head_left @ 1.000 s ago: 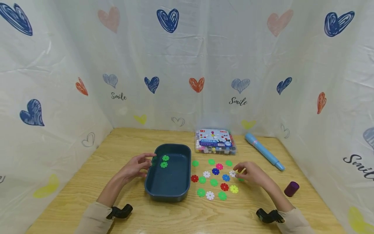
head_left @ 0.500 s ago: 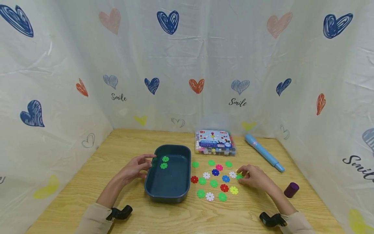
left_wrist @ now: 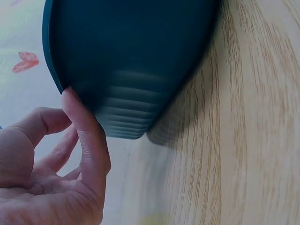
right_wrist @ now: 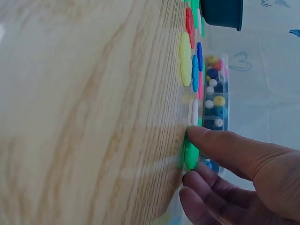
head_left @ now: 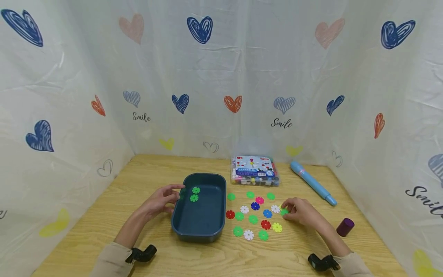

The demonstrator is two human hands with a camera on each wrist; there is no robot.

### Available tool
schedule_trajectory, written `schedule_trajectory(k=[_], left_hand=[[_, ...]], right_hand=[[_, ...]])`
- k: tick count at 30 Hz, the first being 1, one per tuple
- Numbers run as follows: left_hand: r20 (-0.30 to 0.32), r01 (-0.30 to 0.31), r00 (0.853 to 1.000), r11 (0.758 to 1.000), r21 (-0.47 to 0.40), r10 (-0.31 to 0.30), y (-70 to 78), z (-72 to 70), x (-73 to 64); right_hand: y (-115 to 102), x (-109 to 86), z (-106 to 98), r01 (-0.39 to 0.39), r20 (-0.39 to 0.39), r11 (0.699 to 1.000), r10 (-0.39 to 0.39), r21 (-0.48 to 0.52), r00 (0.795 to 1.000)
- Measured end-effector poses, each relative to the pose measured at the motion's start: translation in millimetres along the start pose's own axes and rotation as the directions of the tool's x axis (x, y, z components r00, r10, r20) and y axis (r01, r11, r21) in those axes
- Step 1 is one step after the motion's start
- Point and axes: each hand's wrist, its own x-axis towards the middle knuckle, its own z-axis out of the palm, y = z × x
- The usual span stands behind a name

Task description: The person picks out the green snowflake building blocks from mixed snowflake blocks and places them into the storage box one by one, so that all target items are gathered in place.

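Observation:
A dark blue-green tray (head_left: 199, 227) stands on the table with two green flower-shaped discs (head_left: 195, 194) inside. My left hand (head_left: 160, 200) is at its left side, a fingertip touching the rim, the other fingers loosely bent and apart from it, as the left wrist view shows. To the right of the tray lie several notched plastic discs in green, red, white, blue, pink and yellow, among them a white disc (head_left: 275, 209). At their right edge my right hand (head_left: 302, 211) pinches a green disc (right_wrist: 191, 153) between thumb and fingers, close to the tabletop.
A clear box (head_left: 255, 171) of coloured beads stands behind the discs. A light blue tube (head_left: 313, 182) lies at the back right, and a dark purple cylinder (head_left: 345, 227) stands right of my right forearm. A heart-printed curtain (head_left: 214, 77) encloses the table.
My right hand has moved slightly right and down, from beside the white disc onto the green disc. The left hand stays at the tray's rim. The head view has tilted up a little.

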Motion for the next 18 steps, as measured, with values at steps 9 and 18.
schedule_trajectory(k=[9, 18], left_hand=[[-0.014, 0.001, 1.0, 1.0, 0.019, -0.001, -1.4, 0.2, 0.4], [-0.012, 0.003, 1.0, 1.0, 0.03, -0.002, 0.0, -0.9, 0.5]], right_hand=[[-1.1, -0.5, -0.8, 0.031, -0.003, 0.999, -0.031, 0.009, 1.0], [-0.9, -0.1, -3.7, 0.016, 0.038, 1.0, -0.017, 0.017, 0.999]])
